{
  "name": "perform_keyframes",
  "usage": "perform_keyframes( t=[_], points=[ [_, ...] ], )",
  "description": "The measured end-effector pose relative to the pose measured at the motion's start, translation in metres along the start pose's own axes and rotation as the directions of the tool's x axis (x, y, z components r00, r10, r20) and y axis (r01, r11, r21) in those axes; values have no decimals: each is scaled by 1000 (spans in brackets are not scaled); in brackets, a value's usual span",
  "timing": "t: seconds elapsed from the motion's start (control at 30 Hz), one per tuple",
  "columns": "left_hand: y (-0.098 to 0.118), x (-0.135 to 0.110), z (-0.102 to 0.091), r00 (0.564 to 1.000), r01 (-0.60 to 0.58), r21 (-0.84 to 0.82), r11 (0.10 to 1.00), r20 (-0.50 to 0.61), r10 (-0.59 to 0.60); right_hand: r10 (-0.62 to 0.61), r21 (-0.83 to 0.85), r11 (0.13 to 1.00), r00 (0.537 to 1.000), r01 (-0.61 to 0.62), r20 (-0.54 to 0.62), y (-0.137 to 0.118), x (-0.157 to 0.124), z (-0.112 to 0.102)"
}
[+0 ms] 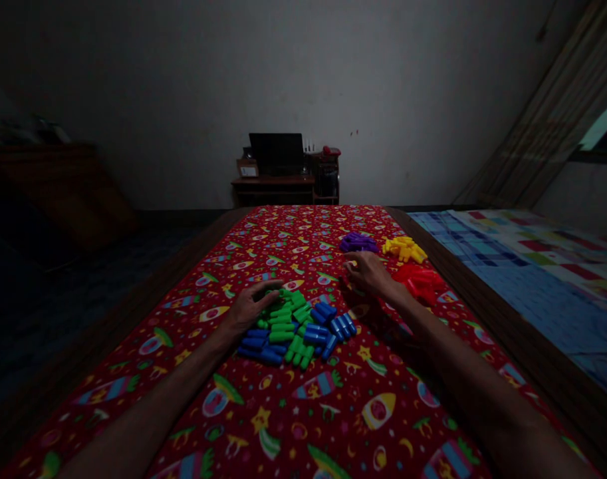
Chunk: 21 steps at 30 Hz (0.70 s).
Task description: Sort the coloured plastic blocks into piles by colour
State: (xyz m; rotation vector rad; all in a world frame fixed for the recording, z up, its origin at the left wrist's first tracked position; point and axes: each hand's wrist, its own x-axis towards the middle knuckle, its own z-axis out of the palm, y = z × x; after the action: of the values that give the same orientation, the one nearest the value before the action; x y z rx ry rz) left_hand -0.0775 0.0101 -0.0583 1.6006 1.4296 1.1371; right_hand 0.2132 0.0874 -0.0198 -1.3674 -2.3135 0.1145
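Fingers [267, 285] among five colours

The left hand [249, 309], near mid-frame, has its thumb apart from its fingers, resting at the edge of the green pieces [282, 318]; nothing looks clasped. The right hand [370, 271], right of centre, has bent fingers with a gap at the tips — I see nothing between them — just below the purple pieces [356, 242].

Handling goes best, I judge, with light fingertips: lift from the top, pinch one piece by its sides, and keep the right forearm off the red pieces [417, 285] behind it.

Outward, the count: two hands, four piles. One pile, centre of frame, mixes green with blue pieces [316, 334]; one each is purple, red and, right of the purple, yellow pieces [405, 249]. Single pieces overlap — too dim for a sure number. One printed cloth [328, 432] lies beneath; one monitor [277, 154] stands upper middle.
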Motion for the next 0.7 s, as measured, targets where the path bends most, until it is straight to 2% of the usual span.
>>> perform_keyframes(
  t=[0.07, 0.13, 0.2, 0.27, 0.37, 0.43, 0.57, 0.7],
  points=[
    [-2, 1, 1, 1000, 9, -42, 999, -26, -11, -164, 171, 972, 986, 164, -17, -27, -3, 5],
    [-4, 2, 2, 999, 11, -88, 996, -30, -14, -334, 292, 899, 942, 326, -24, -55, -9, 14],
    [-4, 2, 4, 1000, 15, -140, 990, -2, -15, -459, 322, 839, 888, 439, -17, -79, -16, 23],
    [-4, 2, 6, 999, 7, -180, 984, 33, -1, -491, 288, 838, 871, 464, 26, -93, -21, 31],
    [-4, 2, 8, 997, -31, -211, 977, 58, 44, -409, 238, 893, 910, 383, 70, -91, -20, 33],
    [-5, 2, 8, 996, -71, -214, 974, 41, 82, -335, 248, 916, 941, 316, 40, -78, -13, 24],
    [-9, 3, 5, 992, -121, -159, 980, 2, 123, -163, 163, 974, 987, 160, 8, -34, 1, -7],
    [-12, 4, 4, 992, -122, -119, 985, 20, 125, -7, -4, 1000, 988, 7, 157, 11, 5, -25]
  ],
)
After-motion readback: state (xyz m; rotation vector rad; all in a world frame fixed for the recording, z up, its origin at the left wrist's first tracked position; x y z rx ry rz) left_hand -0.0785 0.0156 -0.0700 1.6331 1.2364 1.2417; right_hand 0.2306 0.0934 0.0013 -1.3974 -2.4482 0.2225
